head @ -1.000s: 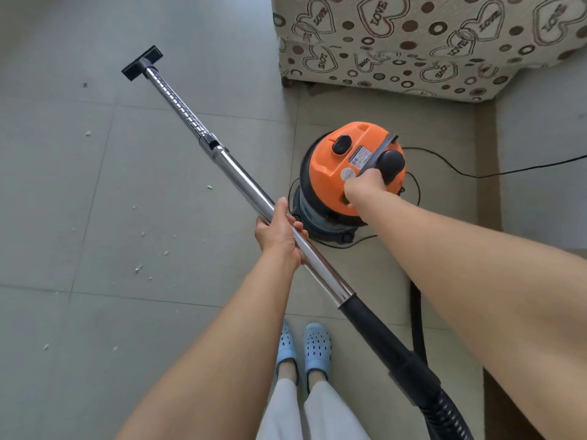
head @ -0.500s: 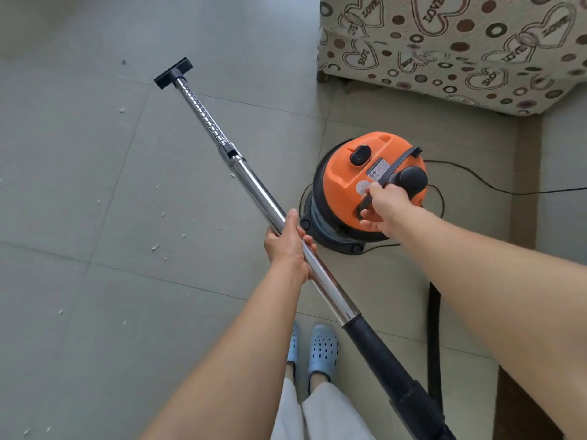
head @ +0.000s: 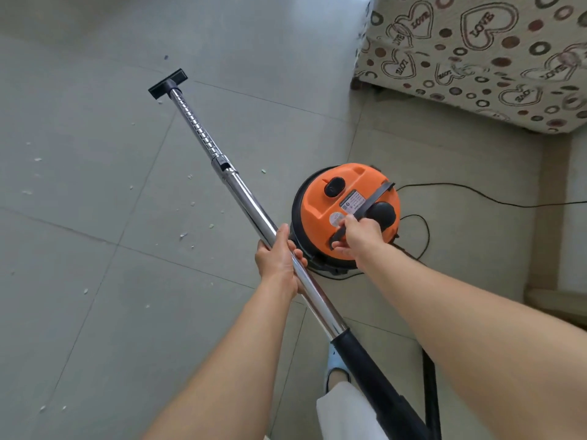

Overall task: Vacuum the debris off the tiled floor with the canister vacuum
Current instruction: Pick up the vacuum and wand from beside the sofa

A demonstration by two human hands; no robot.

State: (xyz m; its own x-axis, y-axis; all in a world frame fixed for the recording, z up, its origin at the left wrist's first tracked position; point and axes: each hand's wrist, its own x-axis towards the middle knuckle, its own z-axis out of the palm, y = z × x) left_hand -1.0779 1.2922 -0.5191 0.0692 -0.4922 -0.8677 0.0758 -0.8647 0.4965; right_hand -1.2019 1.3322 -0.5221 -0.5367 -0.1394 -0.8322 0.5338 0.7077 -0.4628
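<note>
Since a moment ago the right hand has closed around the black carry handle on the orange canister. Nearer, the left hand grips the chrome wand, which runs away up-left to the nozzle. Pale debris (small flakes) lies left of the wand on the tiled floor.
</note>
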